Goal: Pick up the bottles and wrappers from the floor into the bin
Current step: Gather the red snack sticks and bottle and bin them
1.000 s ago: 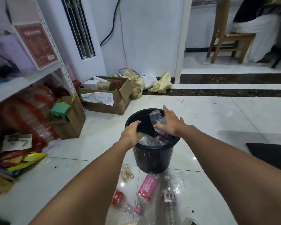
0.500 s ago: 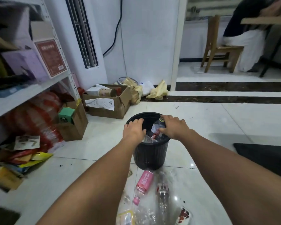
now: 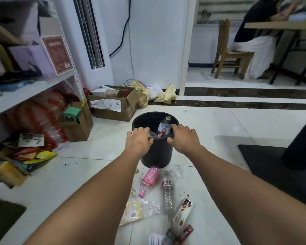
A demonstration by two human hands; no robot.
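Left hand point(image 3: 139, 141) and right hand point(image 3: 183, 138) curled over near rim of black bin point(image 3: 157, 152), clear bottle point(image 3: 163, 129) standing inside. On floor point(image 3: 219, 124) just before bin: pink bottle point(image 3: 150, 177), ribbed bottle point(image 3: 167, 190), yellow wrapper point(image 3: 132, 213). Likely best: steady bin, avoid tipping, gather nearest first.

Handwritten dark Chinese characters stand on the white paper sheet point(image 3: 107, 104) fixed to the front of the brown cardboard box point(image 3: 113, 114); the rightmost appears to read "集", the others cannot be read. Print on the dark-red panel of the white carton point(image 3: 57, 54) on the shelf, on the pink-labelled plastic bottle point(image 3: 150, 176) on the floor and on the red-and-white label of the clear bottle point(image 3: 163, 130) in the black plastic bin point(image 3: 157, 154) is too blurred to read.
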